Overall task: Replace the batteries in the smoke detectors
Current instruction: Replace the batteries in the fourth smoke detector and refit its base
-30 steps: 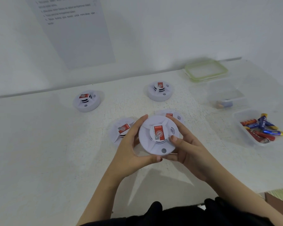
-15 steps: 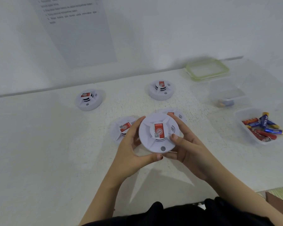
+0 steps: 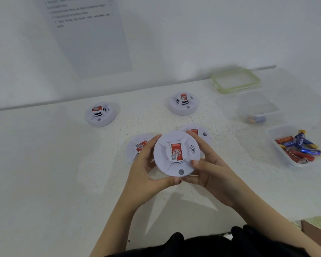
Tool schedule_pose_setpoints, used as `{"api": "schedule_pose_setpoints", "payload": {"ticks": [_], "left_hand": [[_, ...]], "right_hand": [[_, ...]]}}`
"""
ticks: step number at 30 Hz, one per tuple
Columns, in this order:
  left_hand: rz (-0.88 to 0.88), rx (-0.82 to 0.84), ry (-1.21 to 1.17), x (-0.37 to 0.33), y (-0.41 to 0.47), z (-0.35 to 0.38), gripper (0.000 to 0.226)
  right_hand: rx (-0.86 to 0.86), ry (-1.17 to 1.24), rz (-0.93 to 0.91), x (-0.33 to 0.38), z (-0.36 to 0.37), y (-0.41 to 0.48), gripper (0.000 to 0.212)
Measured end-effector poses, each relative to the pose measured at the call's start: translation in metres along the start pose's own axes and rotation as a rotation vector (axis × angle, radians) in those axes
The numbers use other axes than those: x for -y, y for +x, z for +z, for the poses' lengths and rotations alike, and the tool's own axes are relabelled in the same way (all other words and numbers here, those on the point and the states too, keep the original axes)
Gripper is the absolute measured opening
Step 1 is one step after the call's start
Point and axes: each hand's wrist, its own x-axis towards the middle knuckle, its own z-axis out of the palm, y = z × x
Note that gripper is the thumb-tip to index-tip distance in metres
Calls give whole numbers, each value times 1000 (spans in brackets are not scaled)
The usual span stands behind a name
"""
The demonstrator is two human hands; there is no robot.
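Note:
A round white smoke detector [image 3: 176,154] with a red label is held face up above the table between both hands. My left hand [image 3: 146,173] grips its left rim and underside, thumb curled along the bottom edge. My right hand [image 3: 209,169] grips the right rim, thumb on the face. Two more detectors lie behind it, one to the left [image 3: 135,145] and one to the right [image 3: 202,132], both partly hidden. Farther back sit a left detector [image 3: 100,114] and a middle detector [image 3: 183,102].
On the right, an open clear tray [image 3: 278,151] holds several red and blue batteries [image 3: 300,147]. Behind it is a clear tub [image 3: 256,108] with a few batteries and a green-rimmed lid [image 3: 235,80]. A printed sheet [image 3: 89,34] hangs on the wall. The table's front edge is near my body.
The held detector has turned slightly in my hands, and the view has tilted a little. My grip on both sides is unchanged.

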Motion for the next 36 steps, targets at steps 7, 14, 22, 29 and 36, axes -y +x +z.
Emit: {"api": "schedule_pose_setpoints", "payload": {"ticks": [7, 14, 22, 29, 36], "left_hand": [[7, -3, -18, -3, 1, -1, 88], [26, 6, -12, -2, 2, -5, 86], [25, 9, -35, -5, 3, -5, 86], [18, 11, -35, -4, 3, -9, 87], [29, 1, -29, -7, 10, -21, 84]], "right_hand": [[17, -57, 6, 2, -1, 2, 67], [-22, -162, -10, 4, 2, 4, 67], [14, -146, -11, 5, 1, 5, 66], [0, -185, 22, 7, 1, 9, 65], [35, -433, -4, 22, 4, 19, 74]]}}
